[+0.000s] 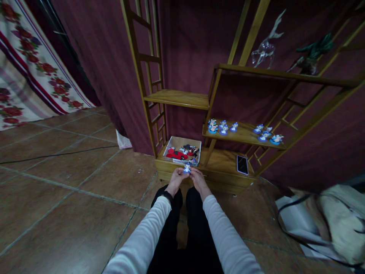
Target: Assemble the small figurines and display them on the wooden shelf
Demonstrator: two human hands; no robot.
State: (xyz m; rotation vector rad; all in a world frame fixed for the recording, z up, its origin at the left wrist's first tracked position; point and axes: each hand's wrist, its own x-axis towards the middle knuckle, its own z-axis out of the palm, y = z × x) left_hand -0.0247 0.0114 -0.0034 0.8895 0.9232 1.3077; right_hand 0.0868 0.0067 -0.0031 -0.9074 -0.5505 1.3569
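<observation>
Between my fingertips is a small white and purple figurine (187,168) on a round purple base. My left hand (176,178) grips its left side, and my right hand (197,176) grips its right side. Both hands are closed on it, just in front of a white cardboard box (168,146). Red, black and white figures (186,151) lie jumbled inside that box. On the middle shelf (242,133) to the right stand similar figurines in two groups, one at the left end (224,130) and one at the right end (264,134).
A phone (242,165) lies on the wooden unit's low base (219,161). Above, a clear glass deer (265,49) and a dark green ornament (313,55) stand on the upper shelf (285,74). Bags (336,217) rest on the floor at right; a black cable (59,154) crosses the tiles at left.
</observation>
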